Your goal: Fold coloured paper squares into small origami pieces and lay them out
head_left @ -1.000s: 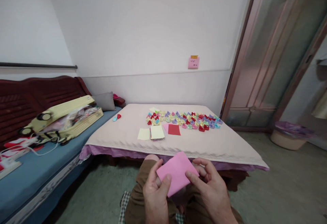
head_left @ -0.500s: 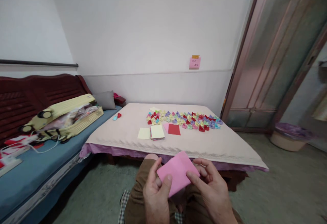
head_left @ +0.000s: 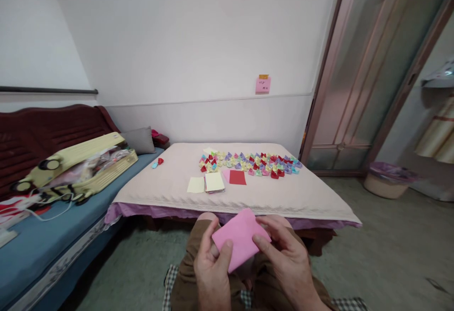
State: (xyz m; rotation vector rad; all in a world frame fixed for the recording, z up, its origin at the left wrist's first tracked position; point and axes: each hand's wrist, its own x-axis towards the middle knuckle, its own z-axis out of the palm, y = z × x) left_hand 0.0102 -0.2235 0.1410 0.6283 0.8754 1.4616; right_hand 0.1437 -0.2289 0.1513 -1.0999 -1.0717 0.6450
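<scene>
A pink sheet of paper [head_left: 241, 237] is held up over my lap, tilted, with a corner pointing away from me. My left hand [head_left: 213, 263] pinches its left side, thumb on top and fingers underneath. On the right side, my right hand [head_left: 285, 256] grips the edge between thumb and fingers. Beyond them on the covered table lie a stack of pale yellow paper [head_left: 214, 182], a single pale yellow sheet [head_left: 196, 185] and a red sheet [head_left: 237, 177] partly over another pink one. Farther back spread many small folded paper pieces [head_left: 253, 162] in several colours.
The low table has a cream cover [head_left: 152, 188]. Two small folded pieces [head_left: 158, 162] sit at its left. A blue-cushioned bench [head_left: 85, 211] holds an open yellow suitcase [head_left: 85, 159]. A bin [head_left: 386, 181] stands right, by a glass door [head_left: 358, 65]. A pink note [head_left: 263, 85] hangs on the wall.
The view has turned slightly right, so everything sits a little farther left. Both hands keep the pink paper in nearly the same grip.
</scene>
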